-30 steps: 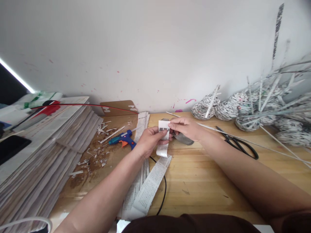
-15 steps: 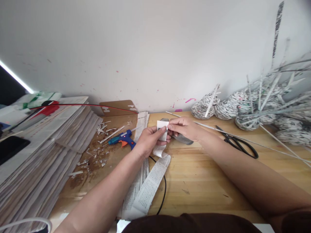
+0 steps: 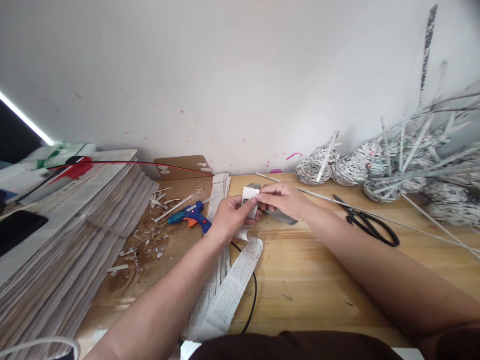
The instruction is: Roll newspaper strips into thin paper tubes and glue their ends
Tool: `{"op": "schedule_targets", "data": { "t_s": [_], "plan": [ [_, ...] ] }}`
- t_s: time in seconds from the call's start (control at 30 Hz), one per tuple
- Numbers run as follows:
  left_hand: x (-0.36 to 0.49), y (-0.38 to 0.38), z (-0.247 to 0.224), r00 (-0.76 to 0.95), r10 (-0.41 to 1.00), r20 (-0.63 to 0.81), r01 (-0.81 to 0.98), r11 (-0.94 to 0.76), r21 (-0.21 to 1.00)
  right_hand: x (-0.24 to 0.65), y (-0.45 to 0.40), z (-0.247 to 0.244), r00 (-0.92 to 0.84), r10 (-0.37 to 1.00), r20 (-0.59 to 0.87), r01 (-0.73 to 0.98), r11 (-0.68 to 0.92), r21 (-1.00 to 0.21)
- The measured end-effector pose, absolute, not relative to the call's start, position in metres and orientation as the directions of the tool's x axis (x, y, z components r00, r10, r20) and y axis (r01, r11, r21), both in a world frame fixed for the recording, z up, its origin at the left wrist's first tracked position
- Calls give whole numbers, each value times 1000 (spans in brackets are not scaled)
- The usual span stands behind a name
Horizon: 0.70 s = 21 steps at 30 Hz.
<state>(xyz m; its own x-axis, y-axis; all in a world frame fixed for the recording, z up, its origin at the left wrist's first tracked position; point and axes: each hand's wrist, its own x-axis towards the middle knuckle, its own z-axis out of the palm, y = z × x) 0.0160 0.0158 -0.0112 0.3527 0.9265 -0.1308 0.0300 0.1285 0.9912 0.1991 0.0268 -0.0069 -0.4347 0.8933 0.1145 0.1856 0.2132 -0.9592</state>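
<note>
Over the wooden table (image 3: 318, 280), left hand (image 3: 232, 216) and right hand (image 3: 284, 199) pinch a newspaper strip (image 3: 235, 286), its length slanting back near-left.

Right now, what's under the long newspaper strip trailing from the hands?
At the edges of the long newspaper strip, other newspaper strips and a black cable show and seem to pass beneath it; wooden tabletop shows on its right. What lies directly under its middle is covered.

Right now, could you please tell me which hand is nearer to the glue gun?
Left. The left hand is just to the right of the glue gun; the right hand is farther right.
</note>
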Motion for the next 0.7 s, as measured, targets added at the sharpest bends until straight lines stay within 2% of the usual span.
{"op": "schedule_targets", "data": {
  "t_s": [0.47,0.7],
  "plan": [
    [16,16,-13,404,909,-104,4,112,994,196,28,-13,-329,940,87,127,135,-983],
    [17,17,-15,389,915,-108,12,112,994,193,28,-13,-279,960,29,48,44,-998]
  ]
}}
